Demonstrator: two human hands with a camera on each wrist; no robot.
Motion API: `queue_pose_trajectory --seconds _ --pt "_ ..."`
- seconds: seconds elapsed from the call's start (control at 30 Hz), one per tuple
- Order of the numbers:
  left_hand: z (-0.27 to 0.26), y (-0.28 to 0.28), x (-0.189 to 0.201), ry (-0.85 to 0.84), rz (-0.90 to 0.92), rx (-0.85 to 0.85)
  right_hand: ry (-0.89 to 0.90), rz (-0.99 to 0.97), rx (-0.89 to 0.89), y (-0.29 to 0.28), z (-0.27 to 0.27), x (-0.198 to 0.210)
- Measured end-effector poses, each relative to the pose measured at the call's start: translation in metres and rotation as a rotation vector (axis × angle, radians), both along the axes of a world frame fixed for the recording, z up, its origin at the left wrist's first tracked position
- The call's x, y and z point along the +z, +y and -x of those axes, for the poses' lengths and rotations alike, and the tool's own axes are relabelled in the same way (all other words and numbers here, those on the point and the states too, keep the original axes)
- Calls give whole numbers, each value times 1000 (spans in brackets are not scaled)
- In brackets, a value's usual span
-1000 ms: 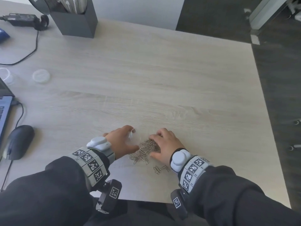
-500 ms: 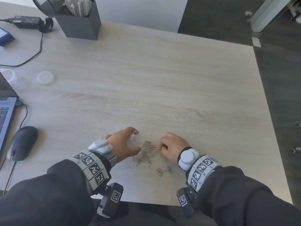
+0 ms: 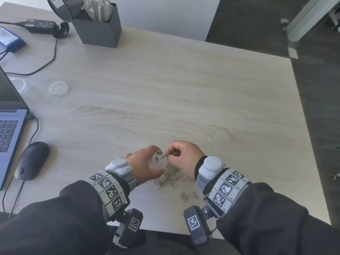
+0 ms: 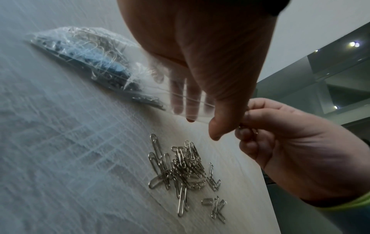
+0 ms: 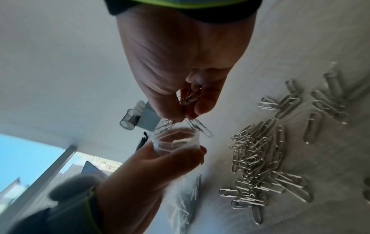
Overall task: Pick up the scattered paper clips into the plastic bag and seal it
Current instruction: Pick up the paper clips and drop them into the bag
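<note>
The right hand (image 5: 176, 82) pinches a bunch of clips (image 5: 189, 96) directly above the bag (image 5: 176, 142), whose mouth the left hand (image 5: 152, 164) grips open, facing up. More clips lie on the tabletop (image 3: 184, 89), just below both hands.

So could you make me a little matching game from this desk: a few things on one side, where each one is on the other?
Things:
1. bag
2. pinched clips
3. clip pile
4. mouse

Places:
A. loose on the desk, between the hands
B. beside the laptop
C. held open in the left hand
D. in the right hand, at the bag's mouth

Pairs: 1-C, 2-D, 3-A, 4-B
</note>
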State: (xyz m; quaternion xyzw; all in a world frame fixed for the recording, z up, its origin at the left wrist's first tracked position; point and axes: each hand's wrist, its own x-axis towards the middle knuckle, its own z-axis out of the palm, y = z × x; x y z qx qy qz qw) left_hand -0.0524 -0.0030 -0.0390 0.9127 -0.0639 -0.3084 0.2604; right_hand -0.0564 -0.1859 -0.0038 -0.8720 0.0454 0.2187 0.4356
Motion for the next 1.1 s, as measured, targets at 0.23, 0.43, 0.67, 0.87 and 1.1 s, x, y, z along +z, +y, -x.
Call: queue_pose_trajectory --seconds 0.23,0.43,0.67,0.87,1.1 --pt "-2 -3 9 45 -26 -1 5 -1 56 30 -3 6" --pt "-2 2 11 55 41 69 66 -114 19 35 0 5" --pt "-3 7 3 34 64 86 266 -391 -186 36 -4 13" --pt "-3 7 1 52 54 73 548 -653 -432 30 -15 24" --pt "-4 8 3 52 57 86 491 -627 -451 21 -21 19"
